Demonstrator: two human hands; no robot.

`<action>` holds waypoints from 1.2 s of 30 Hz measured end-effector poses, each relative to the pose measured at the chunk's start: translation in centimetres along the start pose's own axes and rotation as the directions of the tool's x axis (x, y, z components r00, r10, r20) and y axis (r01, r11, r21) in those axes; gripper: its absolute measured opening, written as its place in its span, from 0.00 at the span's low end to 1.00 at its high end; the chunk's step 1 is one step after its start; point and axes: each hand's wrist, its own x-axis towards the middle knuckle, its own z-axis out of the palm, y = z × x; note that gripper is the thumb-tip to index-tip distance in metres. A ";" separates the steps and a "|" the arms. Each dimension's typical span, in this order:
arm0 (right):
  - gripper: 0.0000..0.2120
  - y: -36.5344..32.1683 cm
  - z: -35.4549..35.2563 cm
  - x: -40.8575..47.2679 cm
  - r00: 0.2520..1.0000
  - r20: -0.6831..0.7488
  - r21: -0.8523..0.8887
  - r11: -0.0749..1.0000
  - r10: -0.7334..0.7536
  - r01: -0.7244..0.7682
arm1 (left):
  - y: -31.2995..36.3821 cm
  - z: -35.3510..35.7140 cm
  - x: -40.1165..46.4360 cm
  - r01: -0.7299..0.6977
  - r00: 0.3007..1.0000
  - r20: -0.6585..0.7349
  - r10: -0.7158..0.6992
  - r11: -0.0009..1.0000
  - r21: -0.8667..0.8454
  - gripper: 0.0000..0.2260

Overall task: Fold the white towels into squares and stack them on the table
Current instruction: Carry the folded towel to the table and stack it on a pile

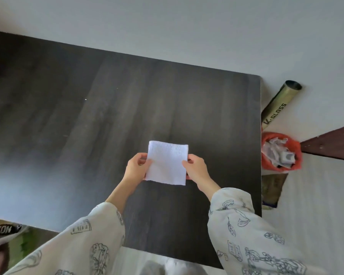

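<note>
A small white towel [166,162], folded into a near square, is held flat just above or on the dark wooden table [77,120], right of the table's middle. My left hand [136,167] pinches its left edge with thumb on top. My right hand [197,169] pinches its right edge the same way. Both forearms wear pale sleeves printed with line drawings. I cannot tell whether the towel rests on the table or hovers over it. No other towel is visible.
Past the table's right edge, an orange bin [280,151] full of crumpled paper stands on the floor. A green tube [278,105] marked K-GLASS leans by the white wall. A printed bag [4,243] lies at the lower left.
</note>
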 end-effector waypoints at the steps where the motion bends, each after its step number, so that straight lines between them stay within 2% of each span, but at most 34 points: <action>1: 0.11 -0.2 0.3 0.7 1.000 -0.010 0.020 1.000 0.012 -0.012 | -0.1 0.0 0.7 0.019 1.000 0.001 -0.019 1.000 -0.004 0.05; 5: 0.15 -0.6 1.0 1.8 0.991 0.056 0.166 0.978 0.123 -0.130 | -1.0 -0.9 2.3 0.121 0.991 0.060 -0.122 0.993 0.012 0.13; 10: 0.20 0.2 0.9 0.5 0.978 0.133 0.162 0.970 0.159 -0.179 | -1.3 -2.6 2.4 0.106 0.988 0.108 -0.112 0.993 0.057 0.21; 16: 0.17 2.4 0.2 -4.7 0.988 0.043 0.206 0.967 0.146 -0.152 | -1.6 -3.2 -2.2 -0.042 0.997 0.069 0.033 0.991 0.126 0.21; 20: 0.14 5.7 -1.1 -10.3 0.982 -0.125 0.317 0.944 0.139 -0.093 | -2.6 -1.6 -6.6 -0.252 0.963 0.156 0.221 0.944 0.215 0.18; 23: 0.13 9.4 -1.4 -15.7 0.947 -0.264 0.437 0.898 0.181 -0.050 | -3.2 0.6 -9.5 -0.408 0.899 0.280 0.336 0.874 0.263 0.16; 26: 0.10 14.3 -1.6 -22.5 0.903 -0.332 0.572 0.819 0.274 -0.038 | -4.4 3.8 -14.1 -0.493 0.831 0.419 0.366 0.833 0.251 0.13; 29: 0.08 19.7 -3.3 -29.0 0.844 -0.412 0.665 0.746 0.343 0.021 | -6.4 7.8 -19.8 -0.538 0.744 0.582 0.328 0.810 0.232 0.11; 32: 0.08 25.2 -5.7 -35.2 0.769 -0.494 0.715 0.693 0.406 0.094 | -8.4 12.2 -26.3 -0.596 0.620 0.742 0.254 0.768 0.236 0.10; 36: 0.09 33.3 -8.5 -43.0 0.683 -0.554 0.768 0.608 0.475 0.200 | -10.2 19.4 -34.6 -0.674 0.474 0.850 0.230 0.716 0.182 0.07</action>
